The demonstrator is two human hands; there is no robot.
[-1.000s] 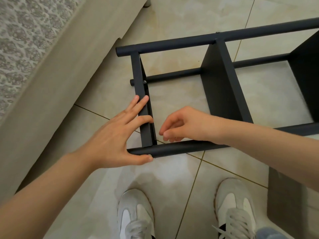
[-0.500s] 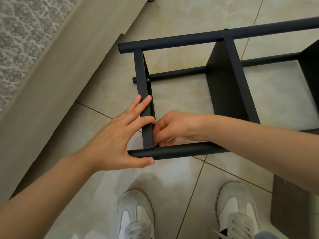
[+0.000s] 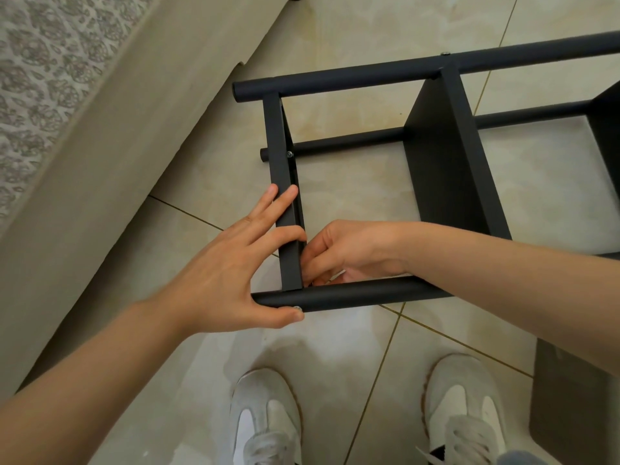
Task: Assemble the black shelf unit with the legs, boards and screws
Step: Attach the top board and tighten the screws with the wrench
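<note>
The black shelf unit lies on its side on the tiled floor. Its end board [image 3: 278,146] runs between the far leg [image 3: 335,80] and the near leg [image 3: 369,293]. My left hand [image 3: 228,273] spreads over that corner: its fingers press flat on the end board's edge, and its thumb presses a silver screw head [image 3: 297,308] on the near leg. My right hand [image 3: 349,250] reaches inside the frame. Its curled fingertips pinch something small where board and near leg meet; the fingers hide it. A middle board [image 3: 446,169] stands fixed further right.
A beige furniture base [image 3: 100,162] with patterned fabric runs diagonally along the left. A loose dark board [image 3: 577,414] lies on the floor at the lower right. My white shoes [image 3: 265,417] stand just below the near leg. A third leg [image 3: 349,140] lies under the frame.
My right hand moved left from beside the near leg into the corner against the end board. My left hand kept its hold on board and leg.
</note>
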